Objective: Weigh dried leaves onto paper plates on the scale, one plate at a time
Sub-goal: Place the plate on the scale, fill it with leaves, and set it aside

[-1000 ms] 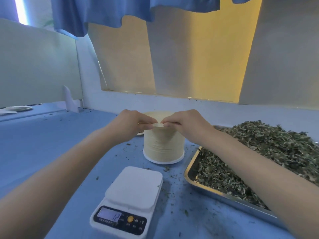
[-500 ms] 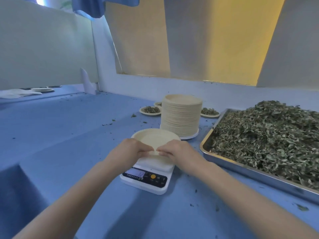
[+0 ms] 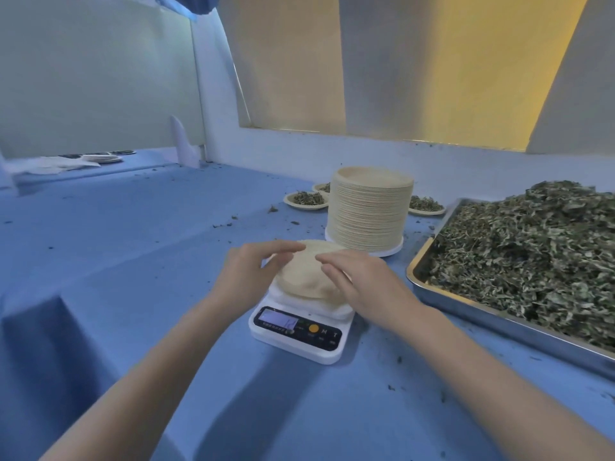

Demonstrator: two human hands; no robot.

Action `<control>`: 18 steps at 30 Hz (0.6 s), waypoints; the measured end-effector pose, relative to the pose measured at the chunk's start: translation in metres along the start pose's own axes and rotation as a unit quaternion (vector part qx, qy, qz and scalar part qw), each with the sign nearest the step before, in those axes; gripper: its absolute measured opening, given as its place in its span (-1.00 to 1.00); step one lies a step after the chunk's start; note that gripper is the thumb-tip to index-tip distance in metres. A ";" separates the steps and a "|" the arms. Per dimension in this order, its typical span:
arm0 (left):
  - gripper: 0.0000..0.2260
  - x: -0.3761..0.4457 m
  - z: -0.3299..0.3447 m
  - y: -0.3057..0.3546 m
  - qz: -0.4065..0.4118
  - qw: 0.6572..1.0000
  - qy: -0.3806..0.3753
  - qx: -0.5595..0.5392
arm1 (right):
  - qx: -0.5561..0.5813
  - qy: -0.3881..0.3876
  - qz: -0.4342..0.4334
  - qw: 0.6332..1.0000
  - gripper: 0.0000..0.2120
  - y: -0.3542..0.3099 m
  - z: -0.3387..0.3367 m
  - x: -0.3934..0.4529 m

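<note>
An empty beige paper plate (image 3: 304, 272) lies on the white digital scale (image 3: 299, 332), whose display is lit. My left hand (image 3: 251, 276) is at the plate's left rim, its fingers stretched loosely over the edge. My right hand (image 3: 362, 287) lies over the plate's right side, fingers relaxed and nearly straight. Neither hand pinches the plate. Dried green leaves (image 3: 532, 247) are heaped in a steel tray (image 3: 472, 309) to the right of the scale. A tall stack of paper plates (image 3: 369, 207) stands just behind the scale.
Three small plates with leaves sit behind the stack: one at the left (image 3: 304, 199), one further back (image 3: 321, 187), one at the right (image 3: 426, 204). Leaf crumbs dot the blue table (image 3: 133, 247). A white wall and panels close off the back.
Both hands lifted one plate off the stack, carried it down onto the scale, and have loosened from a pinch to relaxed fingers. The view has tilted down toward the scale.
</note>
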State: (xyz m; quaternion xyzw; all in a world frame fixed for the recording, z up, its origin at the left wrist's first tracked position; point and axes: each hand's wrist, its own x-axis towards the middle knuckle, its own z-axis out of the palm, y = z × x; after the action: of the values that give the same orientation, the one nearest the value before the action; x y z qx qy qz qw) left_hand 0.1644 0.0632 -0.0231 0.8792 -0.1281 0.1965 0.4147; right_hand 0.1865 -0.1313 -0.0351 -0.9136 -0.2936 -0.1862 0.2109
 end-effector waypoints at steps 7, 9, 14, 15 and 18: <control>-0.80 0.003 0.003 0.011 0.036 0.999 -0.020 -0.012 | 0.038 0.028 0.004 0.999 -0.71 -0.005 -0.005 0.005; -0.77 0.003 0.005 0.012 0.039 0.999 -0.029 -0.007 | 0.044 0.026 0.003 0.999 -0.71 -0.004 -0.005 0.004; -0.74 0.003 0.012 0.016 0.046 0.998 -0.045 0.020 | 0.043 0.007 0.019 0.999 -0.71 0.003 -0.007 -0.002; -0.73 0.003 0.013 0.018 0.046 0.997 -0.051 0.023 | 0.038 0.003 0.022 0.999 -0.71 0.005 -0.007 -0.004; -0.71 0.005 0.021 0.025 0.048 0.997 -0.056 0.024 | 0.031 -0.004 0.031 0.999 -0.71 0.011 -0.011 -0.005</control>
State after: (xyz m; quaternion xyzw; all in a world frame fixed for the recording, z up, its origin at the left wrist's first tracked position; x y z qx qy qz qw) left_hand 0.1647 0.0308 -0.0161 0.8915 -0.1888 0.1697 0.3753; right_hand 0.1868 -0.1472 -0.0317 -0.9161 -0.2712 -0.1670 0.2437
